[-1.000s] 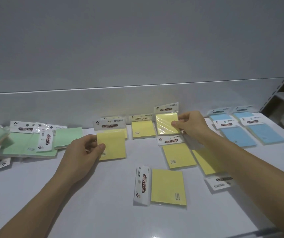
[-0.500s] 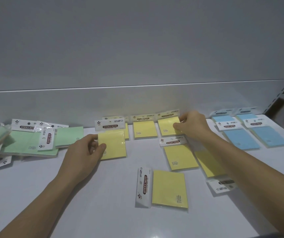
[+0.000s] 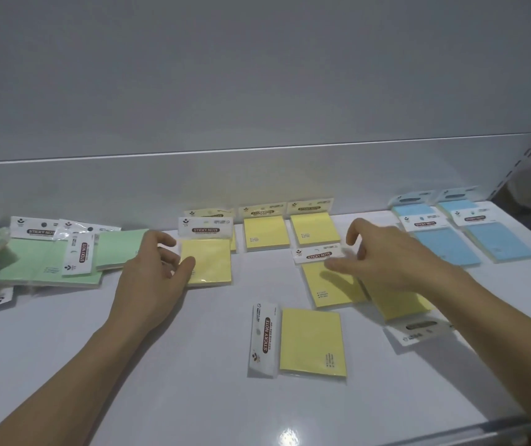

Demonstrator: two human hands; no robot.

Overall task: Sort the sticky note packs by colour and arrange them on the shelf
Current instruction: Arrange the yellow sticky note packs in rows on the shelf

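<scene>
Blue packs (image 3: 470, 244) rowed at 2 o'clock, green packs (image 3: 48, 260) heaped at 9. Left grip (image 3: 148, 278) pinches yellow pack (image 3: 212, 265); right grip (image 3: 389, 262) spread, empty. Loose yellows (image 3: 312, 342) unsorted at 5 on shelf (image 3: 177, 381).

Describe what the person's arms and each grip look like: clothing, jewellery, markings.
Both forearms are bare as far as the picture shows; no sleeve or cuff comes into view. The left grip and the right grip are bare hands without gloves. No watch, bracelet or ring shows on either one, and no tattoo, bandage or other marking.
</scene>
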